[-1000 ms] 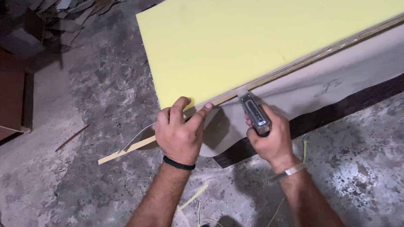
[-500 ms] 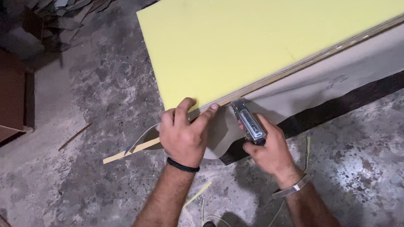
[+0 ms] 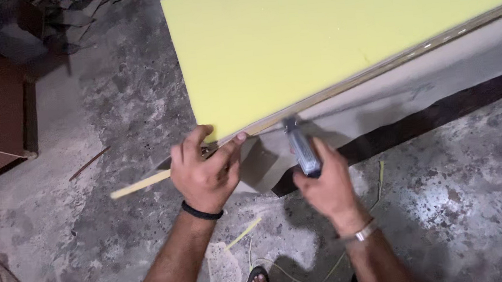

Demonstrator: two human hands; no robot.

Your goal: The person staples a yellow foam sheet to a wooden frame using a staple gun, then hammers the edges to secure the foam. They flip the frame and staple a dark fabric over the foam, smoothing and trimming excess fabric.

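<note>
While gripped, grey knife [image 3: 303, 150] blurred, foam [image 3: 326, 39] yellow

Bare forearms; a black band [image 3: 202, 211] on the left wrist, a metal bracelet [image 3: 365, 231] on the right.

pale yellow foam slab [image 3: 326, 39] lying flat, grey utility knife [image 3: 303, 149] upright at its trimmed near edge
</note>
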